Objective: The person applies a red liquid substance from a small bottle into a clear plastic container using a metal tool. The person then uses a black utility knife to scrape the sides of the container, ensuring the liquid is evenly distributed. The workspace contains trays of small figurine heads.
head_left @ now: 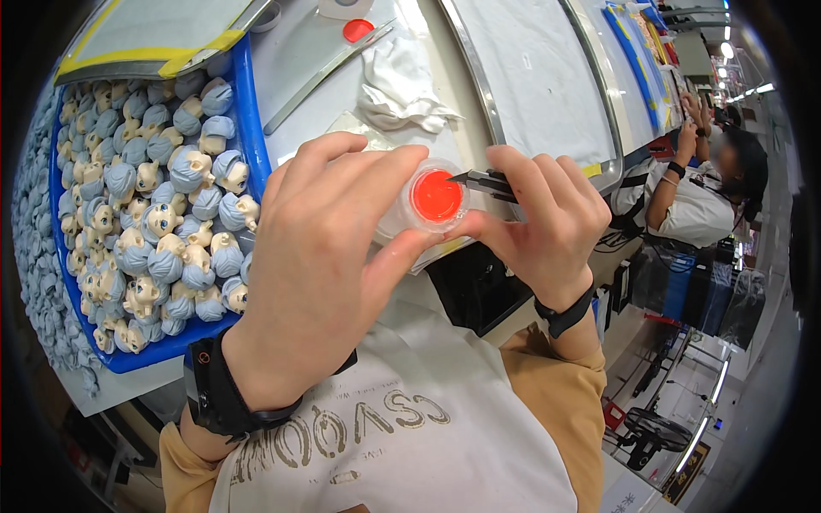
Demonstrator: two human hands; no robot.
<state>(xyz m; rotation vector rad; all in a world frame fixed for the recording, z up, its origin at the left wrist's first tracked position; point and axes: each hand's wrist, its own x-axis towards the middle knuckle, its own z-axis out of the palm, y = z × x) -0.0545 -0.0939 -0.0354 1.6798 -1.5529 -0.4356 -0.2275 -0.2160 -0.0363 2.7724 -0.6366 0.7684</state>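
Observation:
Between my two hands is a small clear plastic cup (437, 227) with bright red paint (437, 197) inside, its round opening facing up toward me. My left hand (325, 222) grips the cup's left side between thumb and fingers. My right hand (547, 209) is closed round a black-and-grey utility knife (489, 184), its pointed tip over the cup's rim by the paint. The right thumb presses the cup's lower right side. Part of the knife is hidden by the right fingers. Beyond the cup lies a crumpled white cloth (398, 85).
At left, a blue tray (252, 111) holds many doll heads with grey-blue hair; more grey-blue pieces lie beyond it. A metal strip (329, 77) and a red round lid (357, 31) lie ahead. Framed screens (547, 77) rest nearby. Another person (705, 188) works at far right.

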